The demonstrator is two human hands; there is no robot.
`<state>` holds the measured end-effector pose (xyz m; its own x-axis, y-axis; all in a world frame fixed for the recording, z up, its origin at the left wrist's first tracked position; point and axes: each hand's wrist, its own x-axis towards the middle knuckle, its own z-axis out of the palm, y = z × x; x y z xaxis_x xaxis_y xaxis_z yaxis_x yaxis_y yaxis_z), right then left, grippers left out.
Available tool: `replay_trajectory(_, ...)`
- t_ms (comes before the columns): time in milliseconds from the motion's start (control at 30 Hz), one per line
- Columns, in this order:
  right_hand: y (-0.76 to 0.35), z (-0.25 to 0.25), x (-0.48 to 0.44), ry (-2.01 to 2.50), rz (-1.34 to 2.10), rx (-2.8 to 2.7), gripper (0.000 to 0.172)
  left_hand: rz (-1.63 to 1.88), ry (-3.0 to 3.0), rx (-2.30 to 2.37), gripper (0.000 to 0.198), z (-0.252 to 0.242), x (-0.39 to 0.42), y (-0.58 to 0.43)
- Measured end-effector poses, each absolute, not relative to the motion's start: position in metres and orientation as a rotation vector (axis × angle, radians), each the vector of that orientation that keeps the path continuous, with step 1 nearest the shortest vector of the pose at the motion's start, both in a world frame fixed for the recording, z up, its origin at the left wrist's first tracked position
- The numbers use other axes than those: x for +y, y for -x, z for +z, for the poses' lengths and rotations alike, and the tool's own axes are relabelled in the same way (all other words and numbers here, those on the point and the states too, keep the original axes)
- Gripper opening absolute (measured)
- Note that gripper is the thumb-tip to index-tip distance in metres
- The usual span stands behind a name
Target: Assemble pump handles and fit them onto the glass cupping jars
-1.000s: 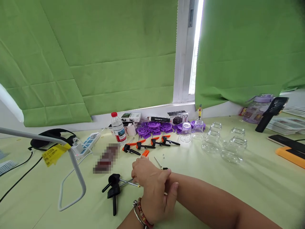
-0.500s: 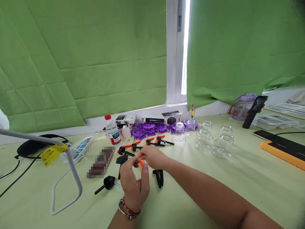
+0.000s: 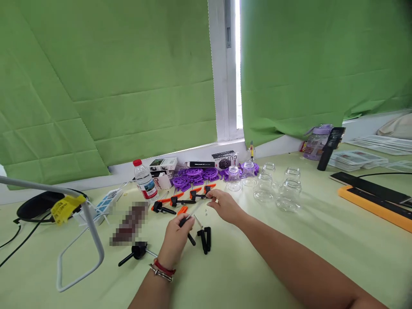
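My left hand (image 3: pixel 176 236) is closed around a black-headed part with a thin metal rod (image 3: pixel 194 210), its rod slanting up to the right. A black handle end shows below the fingers. My right hand (image 3: pixel 224 207) hovers near the rod's far end, thumb and fingertips drawn together; whatever they pinch is too small to make out. Just behind those fingertips lies a black and orange clamp-like piece (image 3: pixel 209 188). Between the hands, a loose orange lever (image 3: pixel 182 210) rests on the table. Two black handles (image 3: pixel 205 240) lie right of my left hand, and tiny bits (image 3: pixel 206 211) sit below my right fingertips.
More black and orange pieces (image 3: pixel 163 207) lie behind, before a heap of purple parts (image 3: pixel 193 175). A water bottle (image 3: pixel 145 180) stands left, clear jars (image 3: pixel 289 195) right. Another black part with a rod (image 3: pixel 139 250) and a grey metal frame (image 3: pixel 96 240) are at left.
The orange lever between my hands now lies on the table. My left hand has taken up the black-headed part with the rod. My right hand has moved away to the right.
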<state>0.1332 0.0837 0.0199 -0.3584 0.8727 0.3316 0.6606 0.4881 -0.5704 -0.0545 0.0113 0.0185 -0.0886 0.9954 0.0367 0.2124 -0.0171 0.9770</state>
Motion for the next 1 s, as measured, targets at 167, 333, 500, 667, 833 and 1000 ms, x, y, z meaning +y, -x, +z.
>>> replay_trajectory(167,-0.131,-0.006,0.092,1.344,0.522,-2.216,0.018,1.4,-0.989,1.353,0.031,0.016,0.019,0.062)
replay_trajectory(333,-0.119,-0.016,0.09,1.358,0.473,-2.316,0.014,1.413,-0.934,1.227,0.033,0.016,0.015,0.058)
replay_trajectory(500,-0.121,-0.02,0.091,1.379,0.437,-2.338,0.017,1.421,-0.876,1.151,0.034,0.018,0.011,0.052)
replay_trajectory(667,-0.126,-0.026,0.094,1.401,0.443,-2.309,0.021,1.419,-0.889,1.13,0.03,0.02,0.009,0.049)
replay_trajectory(833,-0.129,-0.022,0.091,1.381,0.464,-2.298,0.022,1.518,-0.919,1.159,0.025,0.02,0.012,0.054)
replay_trajectory(1000,-0.129,-0.017,0.083,1.306,0.472,-2.317,0.018,1.736,-0.816,1.21,0.023,0.024,0.016,0.066)
